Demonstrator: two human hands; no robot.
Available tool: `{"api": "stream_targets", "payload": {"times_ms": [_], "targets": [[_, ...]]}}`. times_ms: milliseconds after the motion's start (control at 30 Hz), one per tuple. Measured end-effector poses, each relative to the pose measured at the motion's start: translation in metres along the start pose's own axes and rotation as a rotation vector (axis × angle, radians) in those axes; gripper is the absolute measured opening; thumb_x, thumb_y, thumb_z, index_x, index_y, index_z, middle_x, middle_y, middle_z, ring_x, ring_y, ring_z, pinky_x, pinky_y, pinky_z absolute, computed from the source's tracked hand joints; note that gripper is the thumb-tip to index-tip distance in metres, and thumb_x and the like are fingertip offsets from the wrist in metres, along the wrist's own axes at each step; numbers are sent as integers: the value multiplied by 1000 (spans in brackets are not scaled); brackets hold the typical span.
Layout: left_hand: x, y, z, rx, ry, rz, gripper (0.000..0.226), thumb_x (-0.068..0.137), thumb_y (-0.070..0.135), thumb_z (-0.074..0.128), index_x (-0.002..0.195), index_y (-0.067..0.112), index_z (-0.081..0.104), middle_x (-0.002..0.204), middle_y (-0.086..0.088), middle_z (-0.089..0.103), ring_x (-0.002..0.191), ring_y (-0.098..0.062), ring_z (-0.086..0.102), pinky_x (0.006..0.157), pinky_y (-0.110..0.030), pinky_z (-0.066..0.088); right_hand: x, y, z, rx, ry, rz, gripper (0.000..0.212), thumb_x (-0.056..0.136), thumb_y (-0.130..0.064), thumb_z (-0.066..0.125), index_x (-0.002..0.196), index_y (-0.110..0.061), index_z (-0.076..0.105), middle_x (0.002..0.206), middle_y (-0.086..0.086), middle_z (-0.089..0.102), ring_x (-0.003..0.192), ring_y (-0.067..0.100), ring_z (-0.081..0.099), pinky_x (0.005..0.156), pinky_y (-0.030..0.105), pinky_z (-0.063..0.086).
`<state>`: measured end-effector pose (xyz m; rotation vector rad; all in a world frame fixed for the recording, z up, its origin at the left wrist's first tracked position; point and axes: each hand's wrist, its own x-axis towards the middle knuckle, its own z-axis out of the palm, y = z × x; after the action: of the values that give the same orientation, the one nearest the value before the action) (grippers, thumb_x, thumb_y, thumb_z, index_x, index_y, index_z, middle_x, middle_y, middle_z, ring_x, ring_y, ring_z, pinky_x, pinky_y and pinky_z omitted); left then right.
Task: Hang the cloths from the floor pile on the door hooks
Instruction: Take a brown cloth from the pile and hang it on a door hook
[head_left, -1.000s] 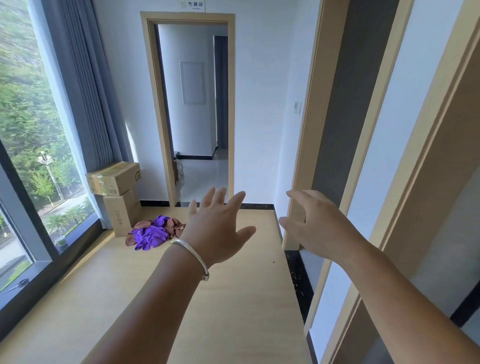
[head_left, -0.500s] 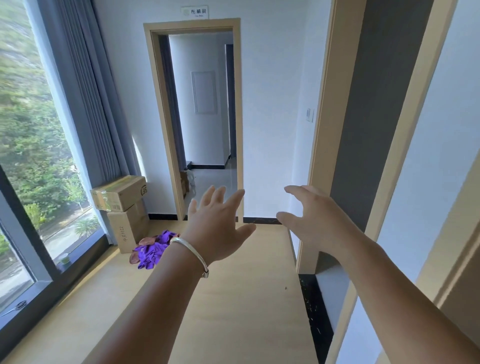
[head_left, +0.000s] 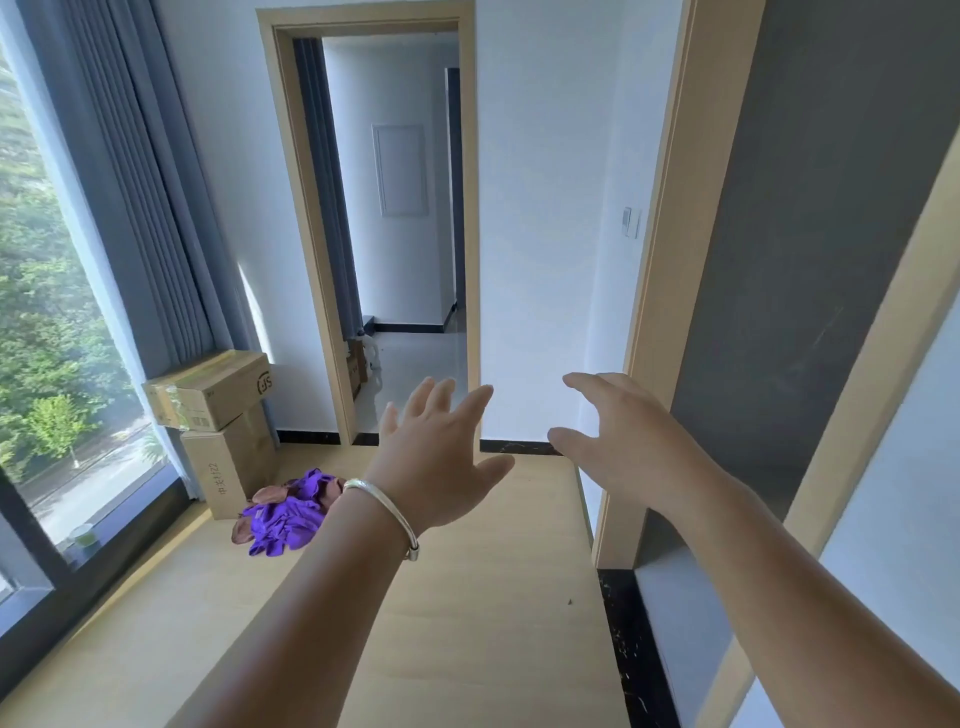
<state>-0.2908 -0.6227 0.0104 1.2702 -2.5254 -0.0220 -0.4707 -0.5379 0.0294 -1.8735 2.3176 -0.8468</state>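
cloth pile (head_left: 288, 514) nearer, left hand (head_left: 434, 460), right hand (head_left: 618, 441) outstretched

One view only, from head height, facing forward and tilted down along the floor (head_left: 467, 649) toward a doorway (head_left: 400, 234) at the far end. Both forearms reach in from the bottom edge, close to the lens. Wide-angle bending probably exaggerates depth; the window (head_left: 47, 312) runs along the left.
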Motion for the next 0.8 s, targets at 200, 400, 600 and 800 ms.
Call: {"api": "stream_targets", "payload": {"times_ms": [200,400,600,800], "targets": [[87,-43,12,-4,-3,28,73,89,63,43,149,36,12,158,-3,14,147,-23,-2,118,-55,9,83,7,24,-18,9,40,64,91,-45,53,147,-31,27,151,-6,31,136,16,31,106,36,34],[164,-87,20,-14,47,42,72,90,61,43,149,34,13,156,-4,18,148,-23,-1,118,-55,8,160,16,49,-14,52,81,60,93,-42,52,147,-31,28,151,-9,31,137,13,30,108,35,33],[219,-113,40,-36,68,12,72,90,63,40,150,33,13,156,-3,21,148,-24,-2,117,-56,5,214,21,79,13,97,65,58,93,-40,51,146,-33,29,148,-12,34,130,12,38,103,31,35],[274,-128,62,-64,50,3,73,90,65,40,150,33,13,156,-1,21,148,-24,0,117,-54,5,275,41,100,18,78,75,62,91,-44,53,147,-34,28,150,-12,32,136,12,32,105,31,32]]}}
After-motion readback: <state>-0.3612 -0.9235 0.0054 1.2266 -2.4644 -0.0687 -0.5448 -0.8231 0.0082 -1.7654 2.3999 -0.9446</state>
